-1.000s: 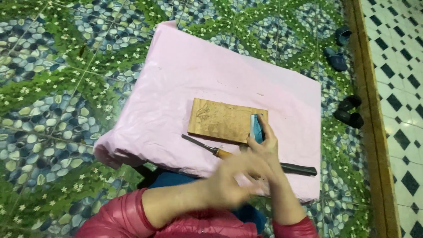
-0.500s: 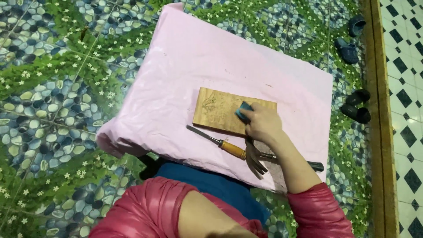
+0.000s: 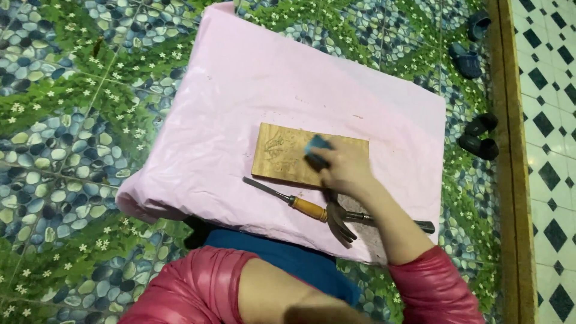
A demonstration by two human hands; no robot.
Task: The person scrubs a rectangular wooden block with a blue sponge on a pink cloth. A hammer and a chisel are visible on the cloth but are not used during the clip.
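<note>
A small wooden board [image 3: 282,155] with carved marks lies on a pink cloth [image 3: 264,90] spread over a low table. My right hand [image 3: 342,168] presses a blue pad [image 3: 316,146] onto the board's middle. Its wrist crosses a claw hammer [image 3: 348,217]. A chisel with a wooden handle [image 3: 294,201] lies just in front of the board. My left forearm [image 3: 276,294] is at the bottom edge in a red sleeve; the left hand itself is out of view.
The floor is tiled in a green and blue pebble-and-flower pattern [image 3: 66,150]. Two pairs of dark slippers [image 3: 480,139] sit to the right by a wooden strip [image 3: 510,180]. Beyond that strip lie black-and-white tiles [image 3: 549,120].
My right hand has slid the blue pad leftward from the board's right end to its middle. My left hand pulled back from beside the right one and dropped out of view.
</note>
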